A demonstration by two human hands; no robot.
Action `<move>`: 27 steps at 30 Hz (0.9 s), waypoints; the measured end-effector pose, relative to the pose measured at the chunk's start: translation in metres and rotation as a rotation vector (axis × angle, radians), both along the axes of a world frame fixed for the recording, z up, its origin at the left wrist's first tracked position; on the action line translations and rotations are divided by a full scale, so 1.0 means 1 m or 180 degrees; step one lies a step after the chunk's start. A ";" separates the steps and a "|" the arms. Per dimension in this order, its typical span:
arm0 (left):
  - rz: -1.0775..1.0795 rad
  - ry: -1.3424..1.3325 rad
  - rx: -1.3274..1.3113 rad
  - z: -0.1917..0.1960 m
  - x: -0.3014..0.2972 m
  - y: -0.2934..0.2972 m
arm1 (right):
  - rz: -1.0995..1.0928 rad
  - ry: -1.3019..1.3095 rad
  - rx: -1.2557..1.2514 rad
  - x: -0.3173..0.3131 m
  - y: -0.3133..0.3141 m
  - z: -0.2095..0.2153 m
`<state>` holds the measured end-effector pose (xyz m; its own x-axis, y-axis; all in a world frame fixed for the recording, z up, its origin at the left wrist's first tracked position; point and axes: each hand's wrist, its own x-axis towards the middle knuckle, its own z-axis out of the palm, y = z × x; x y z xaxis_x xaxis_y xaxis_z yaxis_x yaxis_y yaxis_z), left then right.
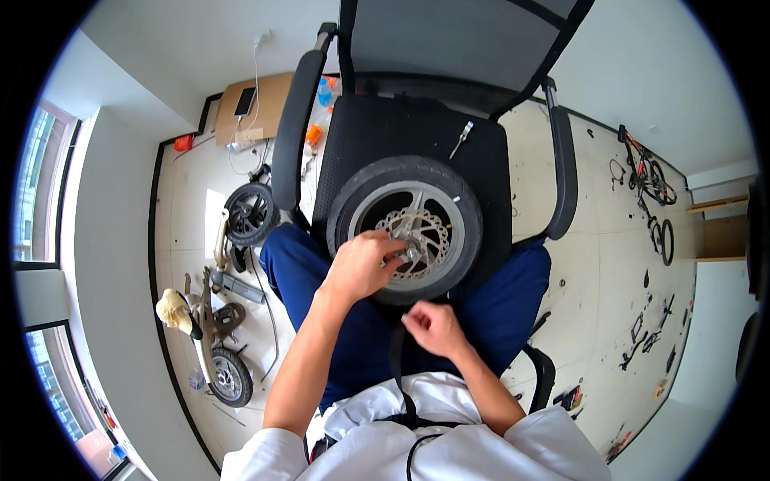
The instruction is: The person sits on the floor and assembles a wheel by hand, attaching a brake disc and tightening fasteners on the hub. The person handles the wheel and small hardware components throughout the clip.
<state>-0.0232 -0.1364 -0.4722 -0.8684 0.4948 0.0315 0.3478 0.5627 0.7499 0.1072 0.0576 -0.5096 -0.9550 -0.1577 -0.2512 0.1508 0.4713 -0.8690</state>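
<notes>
A small wheel [471,210] with a black tyre, grey spoked rim and silver brake disc [437,234] lies flat on the black chair seat in front of me. My left hand [362,266] reaches over its near left side, thumb and fingers closed around the axle [412,252] at the hub. Just off the tyre's near edge, above my lap, is my right hand [435,327]. Its fingers are curled and pressed together, and whatever they may hold is hidden. Farther back on the seat lies a screwdriver [461,140] with a pale handle.
Chair armrests [298,128] flank the seat on both sides. On the floor at left are a second wheel [252,215] and scooter parts [210,321]. A phone [245,102] rests on a cardboard box [277,88]. A bicycle [646,172] and scattered parts lie at right.
</notes>
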 end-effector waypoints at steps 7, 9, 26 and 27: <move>0.0095 -0.0015 0.0153 0.005 0.003 0.003 | -0.0341 0.0475 -0.0221 -0.055 -0.001 0.035; 0.0081 -0.0012 0.0124 0.006 0.001 0.002 | -0.0513 0.0493 -0.0372 -0.059 -0.009 0.038; 0.0074 -0.0154 0.0079 0.006 0.001 0.002 | -0.0459 0.0590 -0.0185 -0.057 -0.008 0.037; 0.0064 -0.0131 0.0077 0.005 0.001 0.002 | -0.0424 0.0597 -0.0189 -0.053 -0.008 0.029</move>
<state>-0.0222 -0.1344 -0.4667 -0.8790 0.4768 0.0073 0.3053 0.5509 0.7768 0.0541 0.0494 -0.4805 -0.9974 -0.0363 -0.0615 0.0416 0.4053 -0.9132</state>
